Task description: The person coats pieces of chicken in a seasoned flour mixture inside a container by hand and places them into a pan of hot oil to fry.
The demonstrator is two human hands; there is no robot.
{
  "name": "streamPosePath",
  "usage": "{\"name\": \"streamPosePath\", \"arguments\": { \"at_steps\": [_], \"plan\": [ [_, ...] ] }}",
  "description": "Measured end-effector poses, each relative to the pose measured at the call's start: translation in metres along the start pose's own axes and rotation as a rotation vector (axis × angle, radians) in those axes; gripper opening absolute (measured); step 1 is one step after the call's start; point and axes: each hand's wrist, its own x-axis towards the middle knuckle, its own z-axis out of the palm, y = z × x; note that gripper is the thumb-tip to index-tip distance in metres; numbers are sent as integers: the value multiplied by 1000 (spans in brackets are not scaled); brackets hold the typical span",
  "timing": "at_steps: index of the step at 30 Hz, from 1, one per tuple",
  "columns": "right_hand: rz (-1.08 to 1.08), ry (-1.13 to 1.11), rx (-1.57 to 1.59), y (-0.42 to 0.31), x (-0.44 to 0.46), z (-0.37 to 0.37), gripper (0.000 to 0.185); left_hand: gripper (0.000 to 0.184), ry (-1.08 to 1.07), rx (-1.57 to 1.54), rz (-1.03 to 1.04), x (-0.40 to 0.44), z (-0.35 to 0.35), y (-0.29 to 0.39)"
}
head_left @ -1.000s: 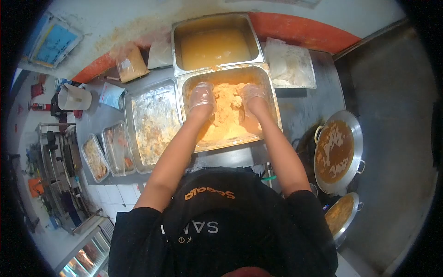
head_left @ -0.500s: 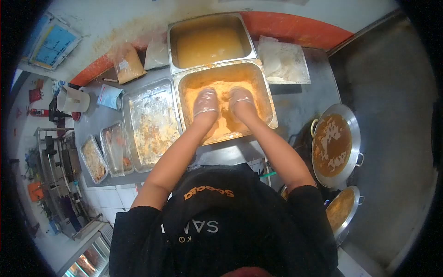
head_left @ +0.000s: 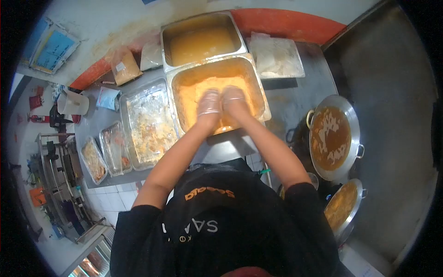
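Note:
Both hands wear clear plastic gloves and are down in a metal tray [head_left: 266, 111] of orange-yellow flour-like powder [head_left: 187, 99]. My left hand [head_left: 209, 104] sits just left of the tray's middle. Close beside it, nearly touching, is my right hand [head_left: 234, 100]. The fingers of both point away from me into the powder, and their tips are hard to make out, so what they hold is hidden. Behind this tray stands a second metal tray [head_left: 164, 50] with cloudy yellow liquid.
Left of the trays lie a large clear tray [head_left: 152, 124] with crumbs and two smaller containers [head_left: 115, 147] [head_left: 93, 159]. A bag of white powder [head_left: 277, 57] is at the back right. Two pans of oil [head_left: 330, 138] [head_left: 342, 207] stand at the right.
My hands have come closer together and nearer to me within the powder. Lumps seen between them earlier no longer show. The tray appears shifted slightly left and up in view.

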Motion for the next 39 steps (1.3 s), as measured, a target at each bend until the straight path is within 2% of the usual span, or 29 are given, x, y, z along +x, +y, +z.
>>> {"name": "streamPosePath", "arguments": {
  "at_steps": [1,2,3,4,5,7,10,11,12,13,14,15,16,17,18,19,20,22,23,24,26,27,29,30,32,33,34,37,39],
  "plan": [
    [173,149,347,-5,-12,4,16,17,38,-14,91,-10,8,6],
    [173,169,350,1,-10,4,16,16,98,-25,197,-5,11,10],
    [73,135,192,9,-7,3,16,13,-45,-81,43,4,10,9],
    [-18,91,34,18,-10,3,16,13,-44,-80,55,3,7,1],
    [-3,102,37,21,-25,-14,16,12,-2,-76,42,-3,-13,-4],
    [-103,232,521,19,-69,-82,17,12,98,-61,74,-7,-24,-27],
    [56,341,672,28,-124,-136,18,8,155,-41,141,-16,-33,-46],
    [14,436,560,54,-139,-133,18,13,185,-8,203,-22,-31,-56],
    [95,521,536,58,-165,-144,18,19,209,11,292,-25,-23,-72],
    [110,592,438,57,-198,-158,18,37,427,-93,490,-30,3,-103],
    [146,654,328,59,-235,-168,18,50,252,-52,430,-23,24,-135],
    [210,732,224,65,-270,-173,22,43,302,-96,506,-14,33,-145],
    [273,791,123,71,-304,-174,26,36,85,-94,361,-9,4,-115],
    [380,874,219,79,-335,-167,30,26,49,-220,391,-2,-2,-107],
    [467,922,183,84,-377,-170,30,18,10,-345,419,5,-9,-99],
    [659,882,13,84,-416,-172,31,16,138,-378,545,6,-11,-90],
    [829,821,-143,85,-450,-173,32,16,118,-396,589,3,-24,-68],
    [1142,730,-174,90,-519,-174,30,16,103,-350,553,-13,-53,-34],
    [1157,628,-373,95,-554,-170,26,16,53,-237,430,-13,-59,-22],
    [1153,514,-572,112,-587,-164,22,16,55,-239,435,-16,-60,-9],
    [1219,268,-729,155,-660,-142,17,18,63,-344,423,-30,-70,23],
    [1227,282,-732,171,-682,-140,17,18,71,-352,435,-34,-74,40],
    [1486,-81,-660,207,-722,-140,16,24,-7,-266,425,-40,-80,79],
    [1493,-68,-666,235,-746,-136,16,24,1,-276,432,-42,-80,94],
    [1414,-328,-602,306,-795,-116,17,22,-129,-307,451,-48,-78,122],
    [1422,-142,-660,342,-814,-103,20,21,-55,-238,444,-66,-85,152],
    [1422,-134,-666,378,-827,-99,20,19,-32,-216,649,-46,-59,132],
    [1607,79,-272,475,-860,-88,30,17,-25,-214,568,-76,-48,195],
    [1602,84,-215,528,-880,-78,30,17,41,52,413,-81,-23,217]
  ]
}}
